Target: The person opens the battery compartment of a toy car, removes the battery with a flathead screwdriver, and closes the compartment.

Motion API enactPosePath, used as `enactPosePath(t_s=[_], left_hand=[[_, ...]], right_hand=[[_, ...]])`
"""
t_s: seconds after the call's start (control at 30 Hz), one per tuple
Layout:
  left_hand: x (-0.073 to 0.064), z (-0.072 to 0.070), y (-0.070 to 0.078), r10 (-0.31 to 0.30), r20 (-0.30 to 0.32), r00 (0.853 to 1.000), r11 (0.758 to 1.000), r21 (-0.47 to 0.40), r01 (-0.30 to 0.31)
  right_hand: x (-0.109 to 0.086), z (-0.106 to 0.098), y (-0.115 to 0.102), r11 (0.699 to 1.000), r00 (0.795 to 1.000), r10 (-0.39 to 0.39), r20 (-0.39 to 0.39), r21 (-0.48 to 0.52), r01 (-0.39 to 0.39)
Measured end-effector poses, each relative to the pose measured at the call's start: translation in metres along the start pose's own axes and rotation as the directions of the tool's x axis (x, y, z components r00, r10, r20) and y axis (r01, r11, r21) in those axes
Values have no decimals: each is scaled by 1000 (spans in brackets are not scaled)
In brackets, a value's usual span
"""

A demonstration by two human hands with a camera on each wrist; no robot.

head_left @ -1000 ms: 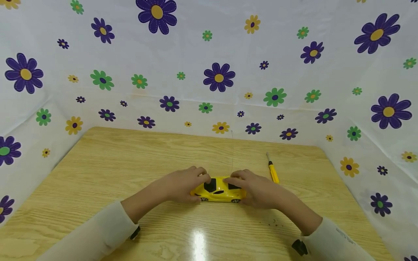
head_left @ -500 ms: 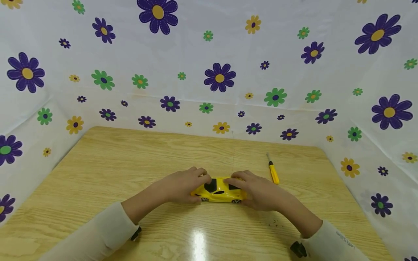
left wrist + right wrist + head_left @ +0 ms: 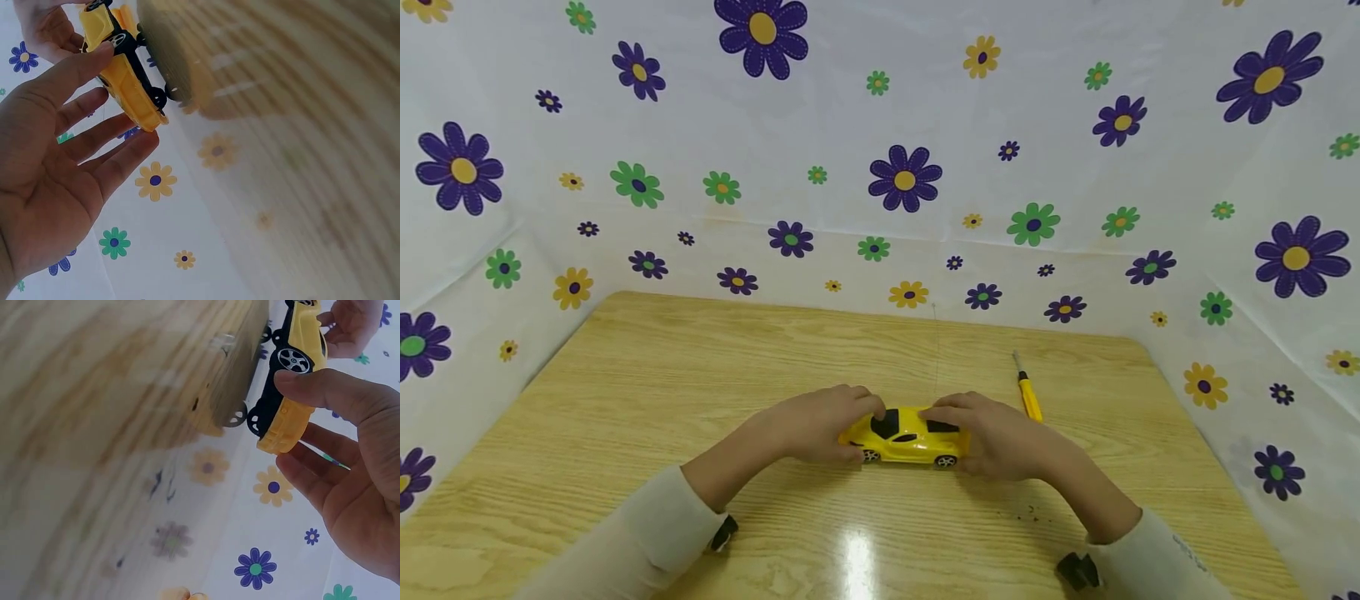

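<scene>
Both hands (image 3: 822, 427) (image 3: 1006, 437) on one yellow car (image 3: 912, 448)

A wood table (image 3: 715, 354) is carrying a yellow screwdriver (image 3: 1029, 397) and dark bits (image 3: 1032, 509).
The screwdriver is lying toward the right, tip pointing away; the bits are lying nearer the camera. Whether a yellow car (image 3: 910, 450) is fully resting on it is unclear.

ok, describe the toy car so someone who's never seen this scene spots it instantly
Find the wood-grain table in front of the flowered cloth. A bit below the middle of the head view, the left hand and right hand grip opposite ends of the yellow toy car. Unlike the yellow-handled screwdriver lying beyond the right hand, it has dark windows and wheels.
</scene>
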State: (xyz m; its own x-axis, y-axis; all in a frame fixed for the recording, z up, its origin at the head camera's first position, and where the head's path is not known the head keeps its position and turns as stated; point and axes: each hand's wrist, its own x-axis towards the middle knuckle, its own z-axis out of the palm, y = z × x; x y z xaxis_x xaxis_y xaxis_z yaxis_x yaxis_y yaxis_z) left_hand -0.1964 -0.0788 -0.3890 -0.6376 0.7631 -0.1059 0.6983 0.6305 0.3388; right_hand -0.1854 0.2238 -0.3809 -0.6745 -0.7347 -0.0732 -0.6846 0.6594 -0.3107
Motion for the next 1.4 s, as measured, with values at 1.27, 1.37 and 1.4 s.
enactPosePath(t_s=[1.27, 1.37, 1.4], left_hand=[[16, -17, -32, -72, 22, 997, 908, -412, 74], [17, -18, -36, -61, 19, 998, 891, -449, 64], [18, -19, -38, -63, 19, 998, 886, -459, 64]], right_hand=[[5, -12, 37, 905, 1000, -1, -20, 426, 9], [4, -14, 40, 899, 999, -9, -42, 437, 27], [5, -15, 40, 897, 999, -12, -47, 441, 32]])
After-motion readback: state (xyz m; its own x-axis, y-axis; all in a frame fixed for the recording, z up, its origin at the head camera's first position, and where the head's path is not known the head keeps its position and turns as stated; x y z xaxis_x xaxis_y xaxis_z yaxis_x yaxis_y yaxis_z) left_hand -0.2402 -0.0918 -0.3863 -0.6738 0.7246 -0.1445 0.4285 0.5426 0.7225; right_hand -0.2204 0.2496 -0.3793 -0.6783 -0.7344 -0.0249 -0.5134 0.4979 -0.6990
